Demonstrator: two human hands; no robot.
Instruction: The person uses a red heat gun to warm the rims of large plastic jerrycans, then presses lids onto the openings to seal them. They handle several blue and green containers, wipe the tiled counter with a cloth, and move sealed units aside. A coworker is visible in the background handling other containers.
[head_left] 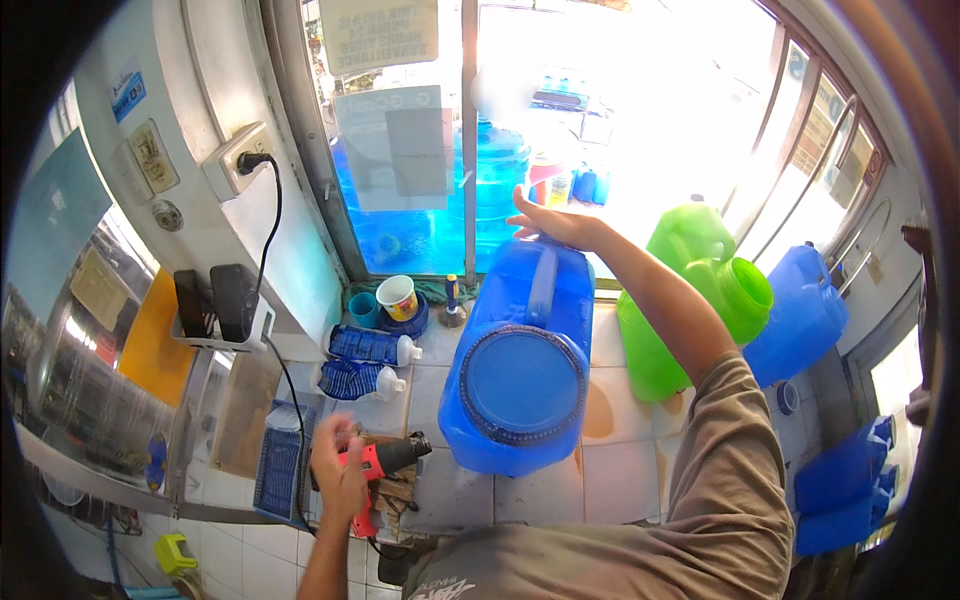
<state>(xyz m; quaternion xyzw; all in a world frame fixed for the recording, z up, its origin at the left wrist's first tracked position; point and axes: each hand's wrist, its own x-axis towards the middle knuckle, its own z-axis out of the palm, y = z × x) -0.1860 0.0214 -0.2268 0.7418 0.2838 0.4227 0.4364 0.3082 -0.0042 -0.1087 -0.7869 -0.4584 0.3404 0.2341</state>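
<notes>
Left hand (341, 474) at heat gun (379, 460), lower left: finger grip unclear. Right hand (560, 224) on jug (512, 362), centre: fingers spread. Lingering heat could warp it.

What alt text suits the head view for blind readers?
A large blue jug on white tiles, with a person's right hand at its far end and left hand at a red heat gun; a green container to the right.

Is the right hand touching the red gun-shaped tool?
No, the right hand is at the far end of the large blue container, while the red gun-shaped tool is at the left hand.
</notes>
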